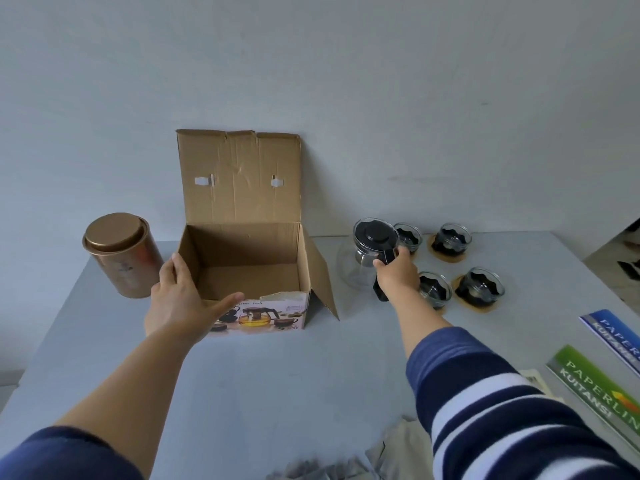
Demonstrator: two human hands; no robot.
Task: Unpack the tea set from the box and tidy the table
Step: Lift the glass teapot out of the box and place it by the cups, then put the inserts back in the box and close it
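A person is standing at a grey table, both arms reaching forward. The biggest thing on it is an open cardboard box, its lid flap standing upright against the wall and its inside looking empty. The left hand is bracing the box's near left corner, fingers spread: the thumb is lying along the printed front panel and the other fingers are resting against the left wall. Just beyond those fingers, to their left, a round copper-coloured tin is standing with its lid on.

To the right of the box, the right hand is gripping the black handle of a glass teapot, fingers curled tightly around it. The pot is sitting upright, close to or on the table, with its black lid in place. Directly behind and beside the gripping fingers, four glass cups with dark holders are sitting in two rows, at least three on tan coasters.

The teapot is probably thin, fragile and slippery on its glass belly, so the handle is the safe hold, and the lid may be loose. Green and blue booklets are lying nearer the person, well apart from both hands.
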